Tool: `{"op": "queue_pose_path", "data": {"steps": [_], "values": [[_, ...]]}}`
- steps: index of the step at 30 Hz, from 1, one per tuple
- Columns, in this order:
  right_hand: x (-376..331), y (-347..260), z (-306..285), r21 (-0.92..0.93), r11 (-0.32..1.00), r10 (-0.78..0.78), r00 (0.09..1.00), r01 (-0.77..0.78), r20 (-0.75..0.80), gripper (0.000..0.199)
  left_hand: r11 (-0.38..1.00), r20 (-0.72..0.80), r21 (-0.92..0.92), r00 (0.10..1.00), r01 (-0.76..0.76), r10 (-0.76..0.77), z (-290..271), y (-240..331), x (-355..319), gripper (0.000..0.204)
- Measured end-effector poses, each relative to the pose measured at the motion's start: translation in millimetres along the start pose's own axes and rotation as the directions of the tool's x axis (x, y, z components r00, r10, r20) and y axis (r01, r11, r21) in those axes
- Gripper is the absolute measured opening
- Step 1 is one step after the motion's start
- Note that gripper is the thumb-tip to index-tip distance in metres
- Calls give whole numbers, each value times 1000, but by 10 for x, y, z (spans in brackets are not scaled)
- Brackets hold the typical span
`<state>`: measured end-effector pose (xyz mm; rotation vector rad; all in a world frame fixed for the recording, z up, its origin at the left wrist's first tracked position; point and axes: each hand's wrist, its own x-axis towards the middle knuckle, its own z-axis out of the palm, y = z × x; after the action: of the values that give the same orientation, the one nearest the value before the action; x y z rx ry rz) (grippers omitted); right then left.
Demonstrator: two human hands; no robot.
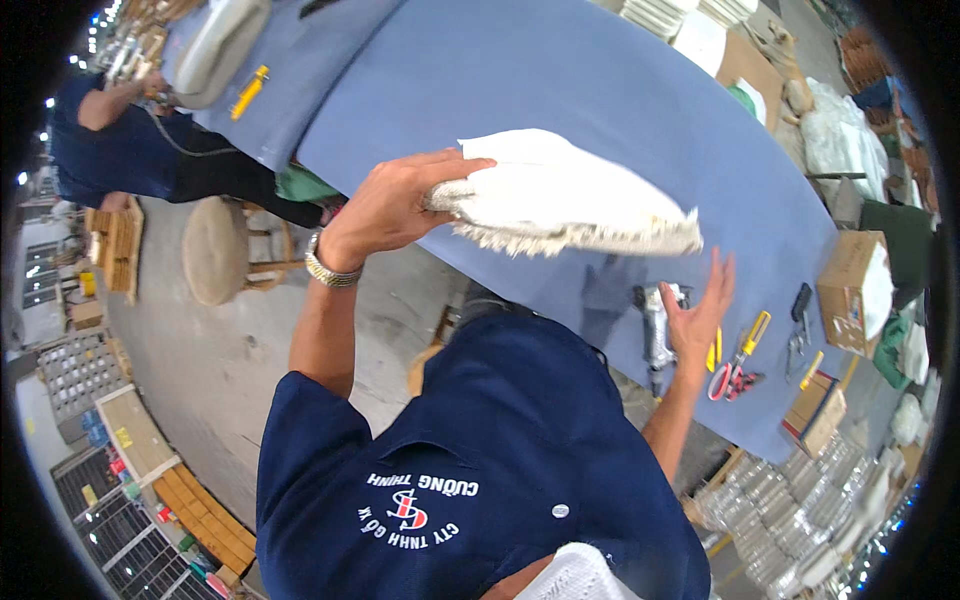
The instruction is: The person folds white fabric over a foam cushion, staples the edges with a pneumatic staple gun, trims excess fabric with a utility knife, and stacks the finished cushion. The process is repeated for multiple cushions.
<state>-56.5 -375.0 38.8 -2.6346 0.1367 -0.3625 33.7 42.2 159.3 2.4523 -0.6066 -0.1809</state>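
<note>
My left hand [395, 205], with a metal watch on the wrist, grips one end of a white cloth-covered pad [560, 190]. The pad is held up over the blue-covered table [450, 80]. Its lower edge is frayed and ragged, with a beige layer showing. Just off the pad's right end, my right hand [703, 305] is open with its fingers apart, holding nothing. Beside that hand a silver pneumatic staple gun [657, 335] lies on the table; the thumb overlaps it in view, and I cannot tell whether they touch.
To the right lie a yellow-handled screwdriver [752, 335], red-handled cutters [720, 383], pliers [797, 340] and a yellow knife [812, 370]. A cardboard box [850, 300] stands at the table's right end. Another person [120, 145] works at the far left, near a round beige stool [215, 250].
</note>
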Motion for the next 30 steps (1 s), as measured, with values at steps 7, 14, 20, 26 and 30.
{"op": "queue_pose_path", "data": {"steps": [7,14,20,26,30], "values": [[610,-887,335,157,947,-321,855,281,407,79,965,42,226,991,-134,127,-418,-144,111,71],[851,-1261,681,-16,975,-199,904,222,378,71,569,-64,-774,860,277,-507,1198,-638,607,76],[532,-1431,371,42,996,-87,941,78,327,48,668,-95,-736,961,109,-261,1811,-220,873,62],[234,-1271,619,158,986,-13,917,-55,398,83,579,31,-780,940,236,-341,2024,-71,953,45],[222,-1161,543,300,953,-80,922,-40,378,86,716,11,-642,937,275,-350,1901,-27,1032,44]]}}
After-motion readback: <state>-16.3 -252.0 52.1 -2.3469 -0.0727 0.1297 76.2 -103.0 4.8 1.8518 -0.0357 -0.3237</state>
